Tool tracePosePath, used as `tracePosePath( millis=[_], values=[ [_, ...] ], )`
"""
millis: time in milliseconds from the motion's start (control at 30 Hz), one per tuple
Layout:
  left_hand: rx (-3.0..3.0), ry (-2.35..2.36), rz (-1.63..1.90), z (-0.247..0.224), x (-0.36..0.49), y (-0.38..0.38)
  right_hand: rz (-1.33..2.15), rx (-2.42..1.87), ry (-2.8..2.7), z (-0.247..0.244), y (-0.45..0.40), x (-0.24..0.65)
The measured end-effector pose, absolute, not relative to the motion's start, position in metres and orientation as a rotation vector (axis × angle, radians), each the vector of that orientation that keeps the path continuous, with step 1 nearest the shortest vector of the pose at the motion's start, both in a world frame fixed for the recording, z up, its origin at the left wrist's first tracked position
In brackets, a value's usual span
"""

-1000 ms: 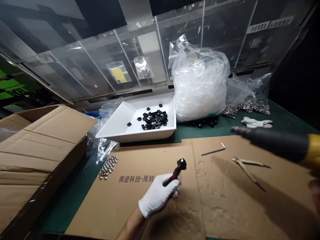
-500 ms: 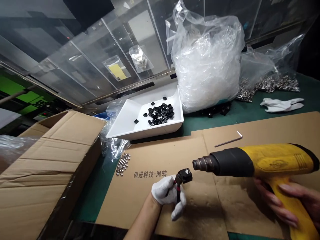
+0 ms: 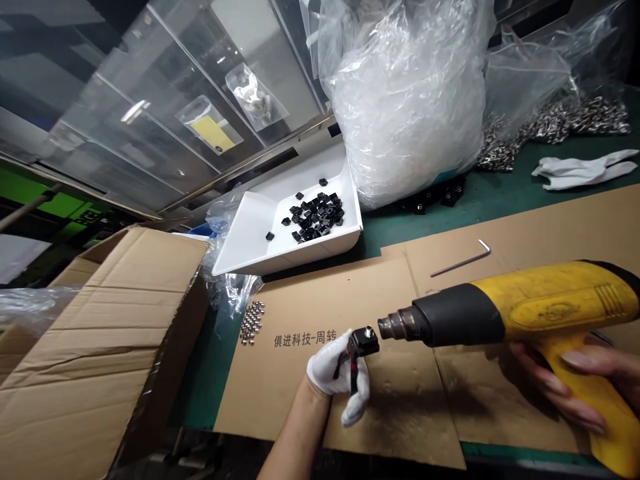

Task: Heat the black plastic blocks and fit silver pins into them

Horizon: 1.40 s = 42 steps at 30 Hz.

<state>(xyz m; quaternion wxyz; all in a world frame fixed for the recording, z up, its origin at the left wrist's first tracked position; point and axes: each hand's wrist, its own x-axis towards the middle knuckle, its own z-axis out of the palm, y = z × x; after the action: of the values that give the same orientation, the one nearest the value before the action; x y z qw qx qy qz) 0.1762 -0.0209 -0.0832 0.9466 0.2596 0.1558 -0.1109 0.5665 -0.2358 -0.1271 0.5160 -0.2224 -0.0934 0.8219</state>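
Note:
My left hand (image 3: pixel 333 373), in a white glove, is closed around the handles of small pliers (image 3: pixel 354 373). The pliers' jaws hold a black block (image 3: pixel 366 341) with a shiny metal insert (image 3: pixel 369 331) standing on its top. My bare right hand (image 3: pixel 565 387) grips the yellow handle of a heat gun (image 3: pixel 545 300), which lies level, its stepped nozzle (image 3: pixel 403 323) pointing left. Only a small gap separates the nozzle tip from the block. Part of the right hand is hidden behind the heat gun's handle.
Cardboard (image 3: pixel 295 387) covers the green table. On it lie a hex key (image 3: pixel 460 260) and several small metal inserts (image 3: pixel 251 323). Behind stand a white tray (image 3: pixel 240 240) of black blocks, a large plastic bag (image 3: pixel 415 100), bagged metal parts (image 3: pixel 550 127) and a white glove (image 3: pixel 583 170). An open carton (image 3: pixel 90 347) is at left.
The black block and the heat gun's nozzle have come closer together. The pliers and block have turned slightly in my left hand's grip, and the camera view has shifted and tilted.

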Motion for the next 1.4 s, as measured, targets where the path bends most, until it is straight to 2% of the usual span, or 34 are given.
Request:
tracePosePath(
  millis=[167,533,733,1133,1400],
  values=[
    [0.569,0.417,-0.262,-0.082,0.176,-0.021,1.994,-0.607,-0.235,-0.122,-0.236,0.57],
    [0.614,0.326,-0.233,-0.077,0.18,-0.021,1.972,-0.711,-0.287,-0.112,-0.233,0.569],
    [0.617,0.387,-0.22,-0.076,0.181,-0.022,1.96,-0.552,-0.294,-0.125,-0.235,0.569],
    [0.637,0.413,-0.236,-0.071,0.184,-0.022,1.967,-0.628,-0.277,-0.112,-0.231,0.564],
    [0.642,0.43,-0.255,-0.071,0.185,-0.021,1.987,-0.552,-0.241,-0.126,-0.237,0.569]
  ],
)
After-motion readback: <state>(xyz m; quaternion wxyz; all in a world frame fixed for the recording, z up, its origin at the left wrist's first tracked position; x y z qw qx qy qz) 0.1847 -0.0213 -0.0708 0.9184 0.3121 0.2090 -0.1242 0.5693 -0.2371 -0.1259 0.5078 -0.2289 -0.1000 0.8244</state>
